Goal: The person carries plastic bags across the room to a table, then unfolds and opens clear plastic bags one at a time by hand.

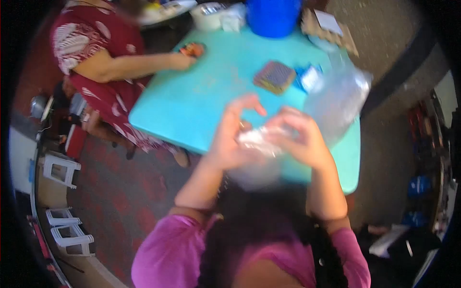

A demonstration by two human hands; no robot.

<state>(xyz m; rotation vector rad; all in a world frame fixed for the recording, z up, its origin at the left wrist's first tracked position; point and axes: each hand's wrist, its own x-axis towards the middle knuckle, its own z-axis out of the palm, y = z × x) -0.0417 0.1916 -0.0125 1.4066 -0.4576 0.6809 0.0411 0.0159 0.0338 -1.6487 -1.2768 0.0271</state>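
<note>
Both hands are held up over the near edge of the table, with a thin clear plastic bag [261,139] between them. Its crumpled top shines white, and the blurred lower part hangs below. My left hand [229,137] curls around the bag's left side, its forefinger arched above. On the other side, my right hand [302,137] pinches the plastic between thumb and fingers. What the bag contains, if anything, cannot be made out. A large clear plastic bag [338,101] lies on the table just beyond my right hand.
The turquoise table [177,110] carries a stack of mesh-topped sponges [274,77], a blue-and-white packet [309,78], a blue bucket [273,17] and cardboard [331,29]. At left, another person's hand [183,61] holds something orange. White stools [62,168] stand on the floor.
</note>
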